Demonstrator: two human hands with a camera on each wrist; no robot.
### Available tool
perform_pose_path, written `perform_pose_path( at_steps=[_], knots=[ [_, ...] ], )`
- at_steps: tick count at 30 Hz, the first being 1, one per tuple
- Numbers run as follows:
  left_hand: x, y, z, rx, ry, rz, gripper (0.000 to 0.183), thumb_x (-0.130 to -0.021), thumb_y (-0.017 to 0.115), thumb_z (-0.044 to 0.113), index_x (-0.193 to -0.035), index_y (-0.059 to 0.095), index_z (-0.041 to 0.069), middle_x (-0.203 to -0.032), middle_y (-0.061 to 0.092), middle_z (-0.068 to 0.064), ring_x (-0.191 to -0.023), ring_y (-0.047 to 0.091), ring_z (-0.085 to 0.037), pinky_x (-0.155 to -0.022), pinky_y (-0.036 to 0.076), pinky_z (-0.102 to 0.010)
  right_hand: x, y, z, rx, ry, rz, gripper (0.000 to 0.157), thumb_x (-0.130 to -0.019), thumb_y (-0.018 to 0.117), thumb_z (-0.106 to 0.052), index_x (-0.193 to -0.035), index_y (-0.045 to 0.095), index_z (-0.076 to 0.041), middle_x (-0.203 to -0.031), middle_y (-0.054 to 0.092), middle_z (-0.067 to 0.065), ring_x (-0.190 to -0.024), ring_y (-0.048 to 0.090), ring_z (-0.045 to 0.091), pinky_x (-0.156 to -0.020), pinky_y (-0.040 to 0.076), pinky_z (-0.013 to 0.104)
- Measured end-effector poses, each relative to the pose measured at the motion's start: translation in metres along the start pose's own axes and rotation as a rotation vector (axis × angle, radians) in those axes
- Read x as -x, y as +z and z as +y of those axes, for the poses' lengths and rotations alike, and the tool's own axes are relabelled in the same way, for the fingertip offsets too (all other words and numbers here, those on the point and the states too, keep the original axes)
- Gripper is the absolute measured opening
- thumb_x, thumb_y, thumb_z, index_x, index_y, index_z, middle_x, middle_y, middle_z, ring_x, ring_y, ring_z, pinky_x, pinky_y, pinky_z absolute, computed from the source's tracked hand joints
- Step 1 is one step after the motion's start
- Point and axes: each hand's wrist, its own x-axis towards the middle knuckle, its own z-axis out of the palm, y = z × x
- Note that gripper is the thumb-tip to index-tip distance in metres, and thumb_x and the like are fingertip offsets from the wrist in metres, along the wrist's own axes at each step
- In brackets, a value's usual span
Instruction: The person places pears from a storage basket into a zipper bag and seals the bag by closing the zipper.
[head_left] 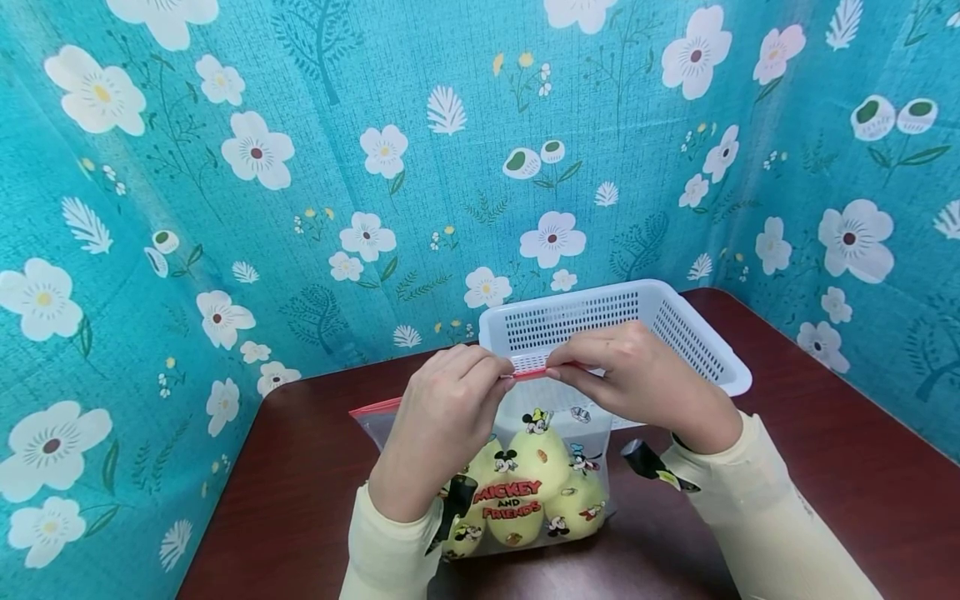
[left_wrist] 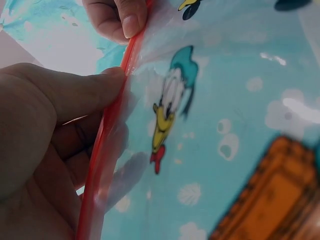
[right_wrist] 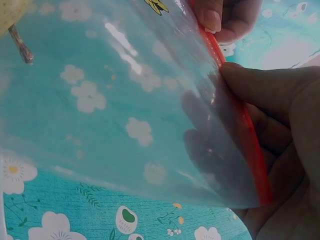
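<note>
A clear zip bag (head_left: 510,502) with cartoon prints and a red zip strip (head_left: 531,374) stands on the table. Several pale yellow pears fill its lower part, and one pear (right_wrist: 7,12) shows its stem in the right wrist view. My left hand (head_left: 446,421) pinches the red strip near its middle between thumb and fingers. Close beside it, my right hand (head_left: 648,383) pinches the same strip towards the right end. A short stretch of strip shows between the two hands. In the left wrist view, the left thumb (left_wrist: 95,90) presses on the strip, with fingers behind the film.
A white perforated plastic basket (head_left: 731,375) sits behind the bag, at the back right of the dark red-brown table (head_left: 292,475). Teal flowered cloth (head_left: 450,208) hangs around the back and sides. Black wrist devices (head_left: 645,461) are strapped over the pale sleeves.
</note>
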Motion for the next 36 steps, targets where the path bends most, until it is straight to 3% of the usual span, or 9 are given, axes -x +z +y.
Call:
perform_pose_path(
  at_steps=[9, 19, 22, 25, 30, 34, 36],
  knots=[
    [-0.0007, -0.0008, 0.0007, 0.004, -0.002, 0.0, 0.016, -0.084, 0.078, 0.014, -0.098, 0.073, 0.007, -0.092, 0.07, -0.001, -0.081, 0.061, -0.013, -0.075, 0.051, -0.026, 0.0003, -0.0014, 0.0008, -0.004, 0.012, -0.007, 0.042, -0.099, 0.048, -0.042, -0.092, 0.074, -0.008, -0.083, 0.071, -0.003, -0.061, 0.057, 0.004, -0.053, 0.049, 0.018],
    [-0.0007, -0.0004, 0.0004, -0.008, -0.006, -0.006, 0.019, -0.085, 0.077, 0.015, -0.101, 0.072, 0.007, -0.093, 0.07, -0.002, -0.081, 0.062, -0.014, -0.076, 0.052, -0.027, 0.0011, -0.0039, 0.0012, -0.006, 0.03, -0.017, 0.04, -0.097, 0.053, -0.042, -0.095, 0.074, -0.008, -0.088, 0.073, 0.0, -0.066, 0.064, 0.007, -0.055, 0.052, 0.019],
    [-0.0009, -0.0007, 0.0005, -0.009, -0.008, -0.005, 0.023, -0.084, 0.078, 0.014, -0.104, 0.07, 0.006, -0.093, 0.07, -0.003, -0.078, 0.061, -0.014, -0.072, 0.052, -0.027, 0.0015, -0.0047, 0.0013, -0.002, 0.034, -0.021, 0.028, -0.094, 0.063, -0.033, -0.095, 0.075, -0.008, -0.088, 0.073, 0.001, -0.066, 0.064, 0.007, -0.055, 0.052, 0.019],
    [-0.0009, -0.0008, 0.0006, -0.011, -0.012, -0.009, 0.027, -0.083, 0.079, 0.015, -0.106, 0.069, 0.006, -0.093, 0.07, -0.004, -0.076, 0.06, -0.013, -0.07, 0.051, -0.026, 0.0018, -0.0053, 0.0012, 0.006, 0.041, -0.025, 0.014, -0.085, 0.077, -0.017, -0.094, 0.075, -0.007, -0.088, 0.073, 0.002, -0.067, 0.065, 0.008, -0.056, 0.053, 0.021],
    [-0.0005, -0.0013, 0.0006, -0.018, -0.017, -0.019, 0.029, -0.083, 0.079, 0.015, -0.108, 0.068, 0.006, -0.096, 0.071, -0.004, -0.077, 0.061, -0.014, -0.071, 0.052, -0.027, 0.0019, -0.0055, 0.0013, 0.021, 0.051, -0.029, 0.025, -0.071, 0.085, -0.004, -0.093, 0.075, -0.007, -0.088, 0.073, 0.003, -0.068, 0.067, 0.009, -0.056, 0.054, 0.022],
    [-0.0009, -0.0022, 0.0001, -0.018, -0.017, -0.022, 0.03, -0.083, 0.079, 0.016, -0.109, 0.069, 0.006, -0.097, 0.071, -0.004, -0.081, 0.063, -0.015, -0.076, 0.053, -0.028, 0.002, -0.0059, 0.0017, 0.022, 0.05, -0.03, 0.025, -0.071, 0.085, -0.004, -0.093, 0.075, -0.006, -0.088, 0.073, 0.003, -0.069, 0.067, 0.01, -0.057, 0.054, 0.023],
    [-0.0011, -0.003, -0.0002, -0.018, -0.019, -0.023, 0.031, -0.082, 0.08, 0.017, -0.109, 0.069, 0.006, -0.097, 0.071, -0.003, -0.082, 0.064, -0.015, -0.078, 0.053, -0.029, 0.002, -0.006, 0.0022, 0.017, 0.044, -0.029, 0.02, -0.076, 0.083, -0.009, -0.094, 0.075, -0.006, -0.089, 0.073, 0.003, -0.069, 0.067, 0.01, -0.057, 0.054, 0.023]
  ],
)
